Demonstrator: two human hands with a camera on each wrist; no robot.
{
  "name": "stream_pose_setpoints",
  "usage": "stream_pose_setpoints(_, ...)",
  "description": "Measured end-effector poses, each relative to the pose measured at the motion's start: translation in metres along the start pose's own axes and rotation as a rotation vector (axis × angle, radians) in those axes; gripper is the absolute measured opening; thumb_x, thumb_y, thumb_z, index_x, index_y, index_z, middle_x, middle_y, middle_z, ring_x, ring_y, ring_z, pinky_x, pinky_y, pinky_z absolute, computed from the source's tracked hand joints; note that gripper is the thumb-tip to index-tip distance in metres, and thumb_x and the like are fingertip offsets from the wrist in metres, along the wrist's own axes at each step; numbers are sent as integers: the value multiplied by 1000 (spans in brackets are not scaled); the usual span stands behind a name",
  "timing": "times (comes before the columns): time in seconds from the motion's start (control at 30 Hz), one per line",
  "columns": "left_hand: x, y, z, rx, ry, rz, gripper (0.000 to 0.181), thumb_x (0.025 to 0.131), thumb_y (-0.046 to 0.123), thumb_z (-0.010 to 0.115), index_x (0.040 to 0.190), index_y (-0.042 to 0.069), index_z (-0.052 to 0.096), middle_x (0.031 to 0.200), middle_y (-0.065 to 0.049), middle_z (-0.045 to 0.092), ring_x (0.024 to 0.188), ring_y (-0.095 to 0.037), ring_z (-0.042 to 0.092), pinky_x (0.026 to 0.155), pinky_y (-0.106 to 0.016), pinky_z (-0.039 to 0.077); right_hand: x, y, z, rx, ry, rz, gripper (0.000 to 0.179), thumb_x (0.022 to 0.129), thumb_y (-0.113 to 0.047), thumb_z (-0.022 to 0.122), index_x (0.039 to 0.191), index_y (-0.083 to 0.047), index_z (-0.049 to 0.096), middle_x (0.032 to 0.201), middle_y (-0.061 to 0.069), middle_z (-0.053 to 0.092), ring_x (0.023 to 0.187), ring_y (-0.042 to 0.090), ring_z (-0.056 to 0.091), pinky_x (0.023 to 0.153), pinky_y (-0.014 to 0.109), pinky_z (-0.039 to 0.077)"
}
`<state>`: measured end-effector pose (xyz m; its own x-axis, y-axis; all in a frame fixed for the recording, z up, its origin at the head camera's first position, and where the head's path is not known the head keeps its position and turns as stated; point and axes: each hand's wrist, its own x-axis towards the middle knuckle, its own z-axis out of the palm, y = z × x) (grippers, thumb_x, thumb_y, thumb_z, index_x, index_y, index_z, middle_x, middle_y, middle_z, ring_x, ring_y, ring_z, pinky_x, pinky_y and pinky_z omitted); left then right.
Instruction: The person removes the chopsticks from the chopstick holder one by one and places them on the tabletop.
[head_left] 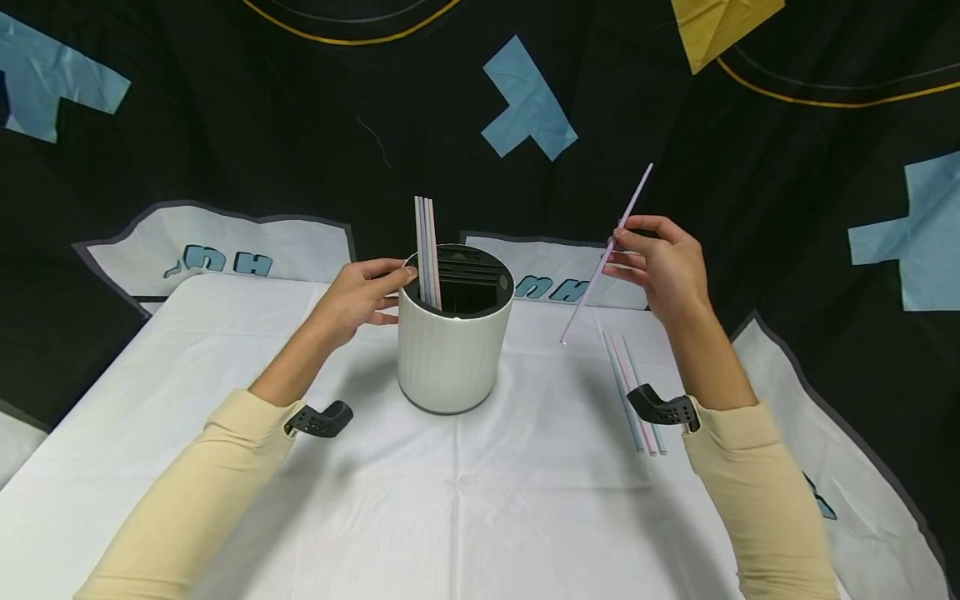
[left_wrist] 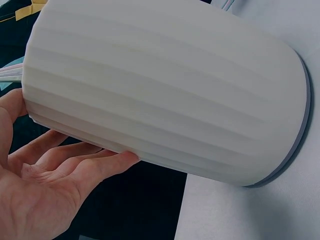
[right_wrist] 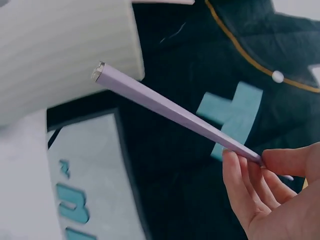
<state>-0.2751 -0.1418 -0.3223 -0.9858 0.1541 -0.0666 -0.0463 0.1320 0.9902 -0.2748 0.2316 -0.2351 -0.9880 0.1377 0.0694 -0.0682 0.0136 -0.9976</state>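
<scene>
A white ribbed container (head_left: 453,358) with a black inner rim stands upright on the table. My left hand (head_left: 360,298) holds it at the upper left side, thumb at the rim; in the left wrist view, fingers (left_wrist: 107,162) lie against its wall and partly go behind it. Several thin pale sticks (head_left: 427,242) stand in the container, close to that thumb. To the right, my right hand (head_left: 663,262) pinches a thin lilac stick (head_left: 600,271) between thumb and fingertips, raised and slanted. The right wrist view shows the lilac stick's faceted sides and its shiny silvery end (right_wrist: 98,72).
Three thin sticks (head_left: 633,392), bluish and pink, lie side by side on the white tablecloth (head_left: 450,533) below the right hand. Behind the table hangs a black cloth (head_left: 300,125) with blue and yellow patches. Black wrist bands (head_left: 322,419) sit at both sleeves.
</scene>
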Motion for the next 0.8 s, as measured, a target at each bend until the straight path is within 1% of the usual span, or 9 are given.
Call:
stream_pose_setpoints(0.17, 0, 0, 1, 7, -2, -2, 58, 102, 33, 62, 150, 6, 46, 154, -15, 49, 133, -38, 57, 98, -52, 56, 6, 23, -19, -125, -9, 31, 31, 100, -25, 65, 128, -12, 60, 106, -5, 69, 88, 11, 74, 76, 23, 62)
stream_pose_setpoints(0.3, 0, -1, 0, 8, -3, -5, 59, 101, 34, 63, 150, 6, 46, 154, -15, 48, 134, -39, 56, 99, -51, 55, 13, 43, -33, -181, -7, 64, 38, 101, -24, 64, 136, -9, 59, 104, -8, 67, 83, 8, 72, 74, 21, 61)
stream_pose_setpoints(0.47, 0, -1, -1, 5, -3, -5, 59, 101, 34, 63, 151, 5, 46, 154, -15, 48, 134, -39, 56, 99, -51, 55, 22, 69, -45, -309, 0, 89, 42, 102, -26, 61, 140, -7, 58, 103, -9, 66, 83, 6, 72, 75, 20, 61)
stream_pose_setpoints(0.53, 0, -1, -1, 6, -1, -5, 59, 101, 34, 62, 151, 5, 45, 154, -15, 48, 134, -39, 56, 99, -51, 55, 24, 80, -48, -362, -4, 104, 42, 103, -27, 60, 140, -7, 58, 106, -7, 64, 84, 4, 71, 77, 21, 61)
stream_pose_setpoints(0.6, 0, -1, -1, 8, -1, -6, 59, 102, 34, 62, 151, 6, 45, 154, -15, 48, 134, -39, 55, 99, -51, 55, 26, 90, -51, -391, -18, 129, 43, 103, -27, 60, 141, -5, 57, 112, -2, 64, 83, 2, 71, 77, 21, 61)
stream_pose_setpoints(0.73, 0, 0, 0, 4, -1, -9, 59, 101, 34, 63, 151, 6, 46, 154, -15, 48, 134, -39, 55, 99, -51, 55, 29, 109, -58, -436, -41, 181, 44, 103, -26, 60, 142, -6, 57, 127, 10, 60, 85, 5, 71, 77, 20, 60)
stream_pose_setpoints(0.8, 0, 0, 0, 3, 0, -9, 58, 101, 33, 63, 150, 6, 47, 154, -14, 49, 134, -39, 56, 98, -51, 56, 29, 118, -61, -443, -54, 196, 45, 103, -25, 61, 142, -5, 57, 131, 14, 59, 85, 6, 71, 77, 20, 61)
